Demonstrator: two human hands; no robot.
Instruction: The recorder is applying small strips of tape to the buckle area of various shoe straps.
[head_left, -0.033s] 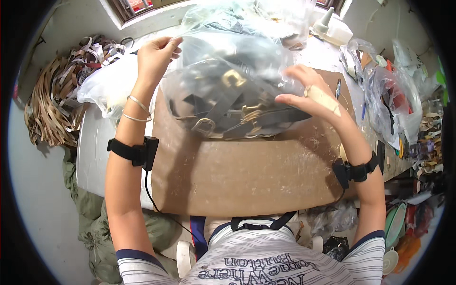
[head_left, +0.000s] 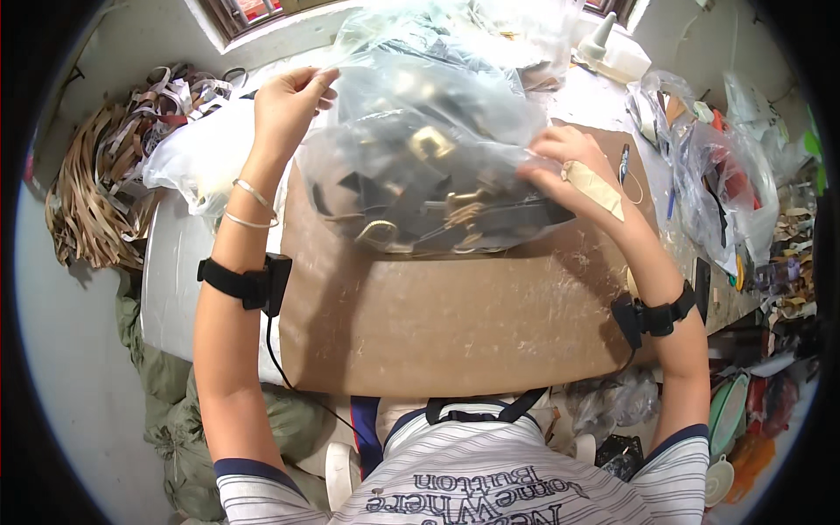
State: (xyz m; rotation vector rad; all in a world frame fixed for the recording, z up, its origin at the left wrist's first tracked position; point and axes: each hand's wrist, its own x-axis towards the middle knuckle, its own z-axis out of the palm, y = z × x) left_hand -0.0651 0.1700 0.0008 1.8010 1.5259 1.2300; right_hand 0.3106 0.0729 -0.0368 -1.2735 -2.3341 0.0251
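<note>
Pale walls [head_left: 140, 39] round a table [head_left: 188, 289], fisheye rim blacking out the corners. Brown board [head_left: 455, 324] over the table's middle, its near edge bowed toward the person; a strip of board runs between bag and that edge, and the table's white surface shows past its left side. Clear plastic bag [head_left: 394, 166], big, bulging, sits on the board's far half between the two hands, upper end running into more clear plastic behind, so where one stops is hard to tell. Tan strips [head_left: 92, 192] heaped far left, white plastic bag [head_left: 197, 162] next to them; bagged odds and ends [head_left: 713, 166] crowd the right side, limiting room there. Left hand [head_left: 289, 101]: thumb and fingers closed in a pinch on the bag's upper left edge. Right hand [head_left: 573, 166]: at the bag's right side, thumb and bent fingers with a narrow gap, against the plastic; can't tell if gripping, blurred. Dark pieces [head_left: 411, 188] inside the bag, shapes smeared by plastic and blur, count not readable. Gold buckle [head_left: 430, 143] among them, outline fuzzy. Pen [head_left: 623, 164] beyond the right wrist, near the board's right edge
</note>
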